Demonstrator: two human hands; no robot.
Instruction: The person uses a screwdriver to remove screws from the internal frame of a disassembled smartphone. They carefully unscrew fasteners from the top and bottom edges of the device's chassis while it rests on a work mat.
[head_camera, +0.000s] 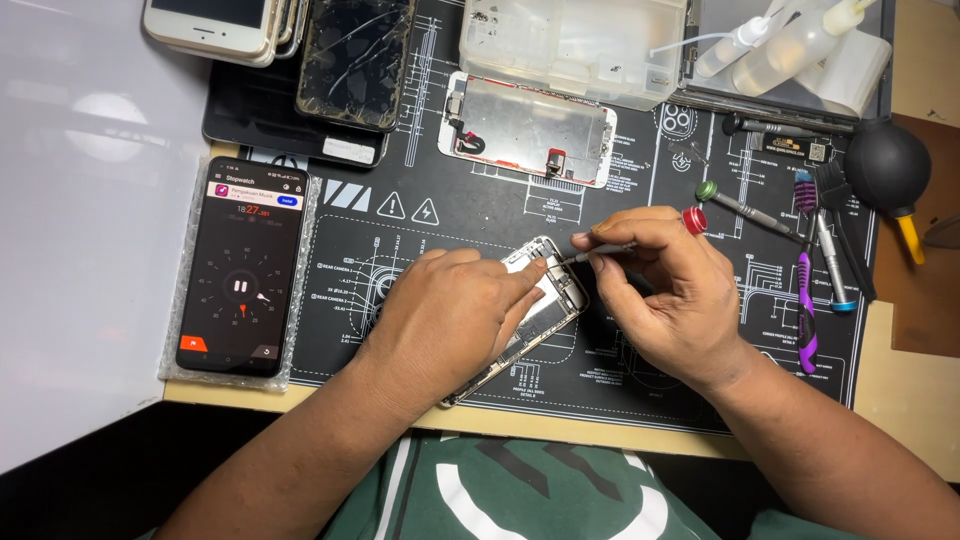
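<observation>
An opened phone body (553, 300) with its insides showing lies tilted on the black repair mat (420, 210). My left hand (445, 320) rests flat over most of it, the forefinger pressing near its top end. My right hand (660, 295) pinches a thin screwdriver with a red cap (694, 221), its tip touching the top edge of the phone body. The lower half of the phone is hidden under my left hand.
A detached screen panel (528, 130) lies face down behind. A phone running a stopwatch (240, 268) sits at left on bubble wrap. Stacked phones (300, 50), a plastic parts box (575, 40), squeeze bottles (780, 45), a rubber air blower (885, 165), more screwdrivers (745, 207) and brushes (806, 270) surround.
</observation>
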